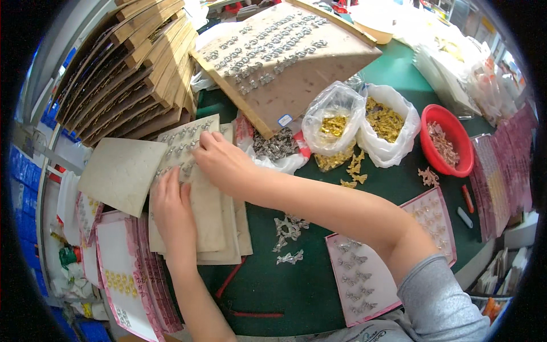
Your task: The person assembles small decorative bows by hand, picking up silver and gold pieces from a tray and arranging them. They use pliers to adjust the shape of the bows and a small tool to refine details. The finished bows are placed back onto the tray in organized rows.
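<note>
Both hands are over a cream pad (208,225) with rows of small silver pieces (183,141) on its upper part. My left hand (174,214) rests on the pad's left side, fingers stretched forward and the thumb a little apart, nearest to the lower silver pieces. Reaching across from the right, my right hand (222,162) has its fingers bent and drawn together at the pad's upper right. Whatever is between those fingertips is hidden. More cream pads lie beneath this one, and a bare cream sheet (122,171) overlaps it on the left.
A tilted wooden-edged board (319,71) carries rows of silver pieces. Plastic bags of gold pieces (384,122), a red bowl (470,154) and loose silver pieces (290,257) lie around the green table (273,299). Stacked boards (137,68) rise at left; a pink-edged card (364,279) lies near right.
</note>
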The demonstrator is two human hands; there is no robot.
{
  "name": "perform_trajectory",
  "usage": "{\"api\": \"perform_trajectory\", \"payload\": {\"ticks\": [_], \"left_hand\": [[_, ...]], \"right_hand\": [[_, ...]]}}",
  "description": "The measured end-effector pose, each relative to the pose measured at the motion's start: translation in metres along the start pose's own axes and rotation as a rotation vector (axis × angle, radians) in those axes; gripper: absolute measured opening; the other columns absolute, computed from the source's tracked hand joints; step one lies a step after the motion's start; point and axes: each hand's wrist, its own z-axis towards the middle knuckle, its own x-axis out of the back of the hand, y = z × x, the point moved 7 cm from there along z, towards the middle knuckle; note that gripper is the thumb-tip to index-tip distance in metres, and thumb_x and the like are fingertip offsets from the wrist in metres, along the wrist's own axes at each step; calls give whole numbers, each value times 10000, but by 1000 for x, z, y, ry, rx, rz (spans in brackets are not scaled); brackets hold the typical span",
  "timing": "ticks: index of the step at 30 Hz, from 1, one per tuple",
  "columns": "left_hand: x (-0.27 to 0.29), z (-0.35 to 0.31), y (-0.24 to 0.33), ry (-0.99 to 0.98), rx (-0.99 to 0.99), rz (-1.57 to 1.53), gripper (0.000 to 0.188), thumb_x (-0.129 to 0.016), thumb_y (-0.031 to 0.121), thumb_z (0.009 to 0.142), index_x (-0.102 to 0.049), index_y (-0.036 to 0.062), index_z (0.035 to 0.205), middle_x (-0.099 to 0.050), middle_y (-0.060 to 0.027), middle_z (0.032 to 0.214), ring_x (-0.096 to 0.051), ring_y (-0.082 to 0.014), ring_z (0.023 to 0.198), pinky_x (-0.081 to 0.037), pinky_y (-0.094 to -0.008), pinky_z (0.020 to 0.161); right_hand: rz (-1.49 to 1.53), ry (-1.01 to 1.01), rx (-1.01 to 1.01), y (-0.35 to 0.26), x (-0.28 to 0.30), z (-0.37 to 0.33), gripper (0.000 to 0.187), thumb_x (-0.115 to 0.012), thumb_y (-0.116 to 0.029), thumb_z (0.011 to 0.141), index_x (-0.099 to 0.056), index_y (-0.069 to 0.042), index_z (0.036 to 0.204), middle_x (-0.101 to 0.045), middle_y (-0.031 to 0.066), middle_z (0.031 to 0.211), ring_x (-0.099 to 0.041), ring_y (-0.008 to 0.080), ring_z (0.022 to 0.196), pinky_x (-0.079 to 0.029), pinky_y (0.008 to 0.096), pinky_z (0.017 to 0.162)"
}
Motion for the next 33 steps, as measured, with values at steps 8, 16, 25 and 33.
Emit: {"api": "perform_trajectory", "payload": {"ticks": [8, 16, 25, 33], "left_hand": [[-2, 2, -4, -15, 48, -47, 189, -544, 43, 768, -568, -5, 949, -515, -112, 888, -509, -268, 856, -410, -358, 750], [5, -6, -16, 72, 138, -3, 172, -572, 63, 759, -569, 1, 919, -497, -117, 851, -496, -273, 837, -405, -361, 731], [10, -4, -10, 88, 111, -27, 92, -570, 62, 756, -529, 15, 823, -507, -104, 856, -501, -275, 846, -404, -370, 722], [10, -5, -7, 160, 85, -104, 141, -494, 89, 831, -502, 26, 957, -513, -117, 908, -543, -280, 775, -429, -360, 653]], "right_hand": [[167, -94, 63, 14, -7, 4, 160, -577, -102, 739, -503, -6, 842, -490, 136, 885, -483, 332, 912, -409, 377, 782], [380, -179, -123, 11, 0, 12, 191, -585, -125, 748, -488, -7, 865, -522, 169, 858, -521, 338, 862, -421, 396, 741], [207, -313, -26, 1, -31, 20, 240, -613, -142, 719, -511, -16, 896, -484, 164, 923, -497, 328, 911, -415, 370, 776], [274, -257, 78, -1, -23, 19, 215, -599, -131, 730, -522, -25, 900, -508, 162, 926, -503, 319, 907, -414, 376, 760]]}}
